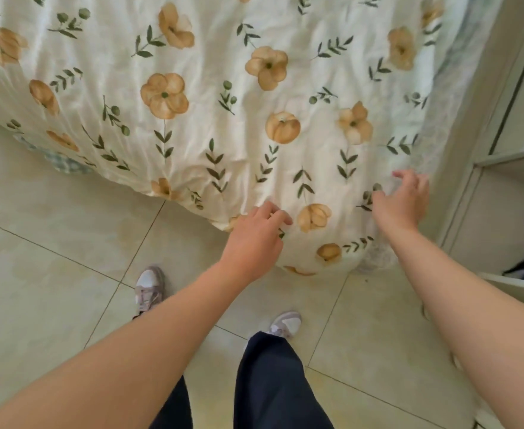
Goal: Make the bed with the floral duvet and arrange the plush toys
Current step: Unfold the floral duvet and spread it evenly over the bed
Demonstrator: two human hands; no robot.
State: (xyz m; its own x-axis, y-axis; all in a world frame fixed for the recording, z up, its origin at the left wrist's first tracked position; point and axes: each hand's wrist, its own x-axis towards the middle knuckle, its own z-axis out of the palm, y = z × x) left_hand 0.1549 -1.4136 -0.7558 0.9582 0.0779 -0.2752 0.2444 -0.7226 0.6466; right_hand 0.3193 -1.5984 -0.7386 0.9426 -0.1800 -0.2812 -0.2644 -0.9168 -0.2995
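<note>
floral duvet (211, 97) lies spread print-up over the bed, just left of the white cabinet (508, 97). its near corner hangs off the bed end toward the tiled floor (53, 243) in front of the cabinet's lower shelves.

progress, as i judge it: the spreading is largely done. the cloth covers the bed as far as the view reaches, but it is creased all over, and the hem farther from the cabinet sags unevenly, showing a checked sheet (68, 164) beneath. a pale patterned underlayer (458, 66) also peeks out on the cabinet side. squaring this corner and smoothing the top look unfinished. no plush toys are in view, so arranging them seems wholly left to do.

the left hand (254, 243) is on the corner's hem, on the side away from the cabinet. its fingers are loosely bent with the tips on the cloth, and i see no fold gripped. the right hand (404, 201) is at the cabinet-side edge, fingers spread and bent, slightly blurred. whether it touches the fabric i cannot tell.

the corner points down toward the person's shoes (149, 286). the long axis seems to run away from them, alongside the cabinet front, though the far end is out of view.
</note>
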